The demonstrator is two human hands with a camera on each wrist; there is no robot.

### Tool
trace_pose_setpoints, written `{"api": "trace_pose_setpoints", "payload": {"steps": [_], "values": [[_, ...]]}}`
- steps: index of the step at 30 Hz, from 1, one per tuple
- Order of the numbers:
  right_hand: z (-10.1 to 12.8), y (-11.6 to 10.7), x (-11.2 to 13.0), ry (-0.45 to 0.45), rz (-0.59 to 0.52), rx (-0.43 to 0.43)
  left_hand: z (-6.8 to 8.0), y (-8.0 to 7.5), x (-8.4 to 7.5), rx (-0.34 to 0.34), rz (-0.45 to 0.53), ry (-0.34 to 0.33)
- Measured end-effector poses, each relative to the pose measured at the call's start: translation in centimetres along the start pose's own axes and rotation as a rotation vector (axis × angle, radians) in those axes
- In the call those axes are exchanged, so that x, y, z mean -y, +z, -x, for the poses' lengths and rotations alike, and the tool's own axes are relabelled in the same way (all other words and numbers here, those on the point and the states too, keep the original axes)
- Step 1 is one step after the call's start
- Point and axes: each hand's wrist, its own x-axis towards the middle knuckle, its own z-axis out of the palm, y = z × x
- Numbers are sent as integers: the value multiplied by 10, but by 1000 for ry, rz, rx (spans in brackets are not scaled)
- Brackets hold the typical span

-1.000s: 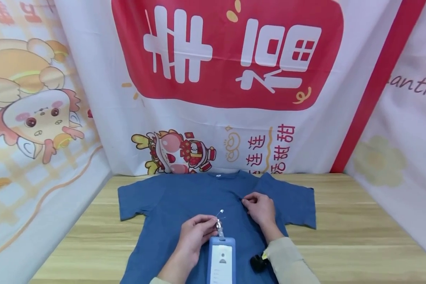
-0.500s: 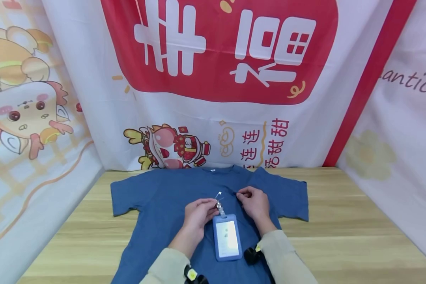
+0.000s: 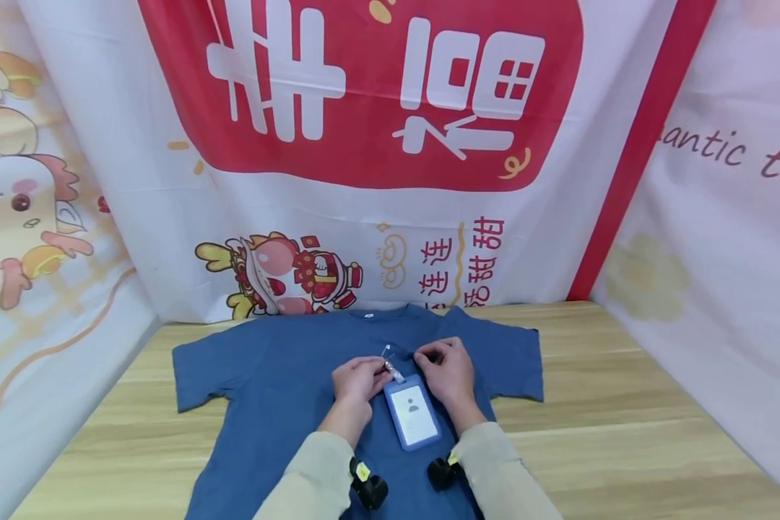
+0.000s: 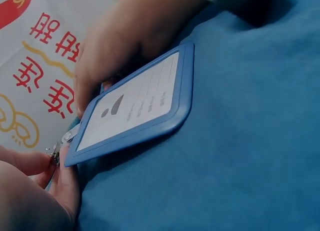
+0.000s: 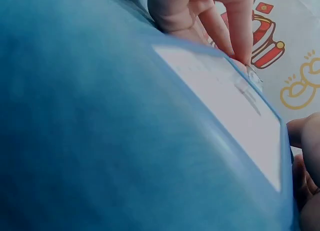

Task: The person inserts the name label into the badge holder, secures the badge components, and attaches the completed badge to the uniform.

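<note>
A blue T-shirt lies flat on the wooden table, collar toward the back. On its chest rests a blue badge holder with a white card inside, also seen in the left wrist view as the badge holder and in the right wrist view as the badge holder. My left hand pinches the metal clip at the holder's top end. My right hand sits just right of the clip, fingers curled and pinching the shirt fabric below the collar.
Printed banners close off the back and both sides of the table. Bare wood shows left and right of the shirt's sleeves. Small black wrist cameras sit on both beige sleeves.
Both hands have moved up the shirt toward the collar, closer together. The badge holder has come along with the left hand and lies higher on the chest.
</note>
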Motion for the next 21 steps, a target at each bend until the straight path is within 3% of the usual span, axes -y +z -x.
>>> {"api": "trace_pose_setpoints", "payload": {"steps": [6,14,21], "values": [[0,-2,1,17,15,38,-6,11,2,-2,11,-2],[3,-2,5,77,21,78,-7,17,8,-7,-116,48],[1,-3,9,83,38,77,-11,22,10,-24,-119,45]]}}
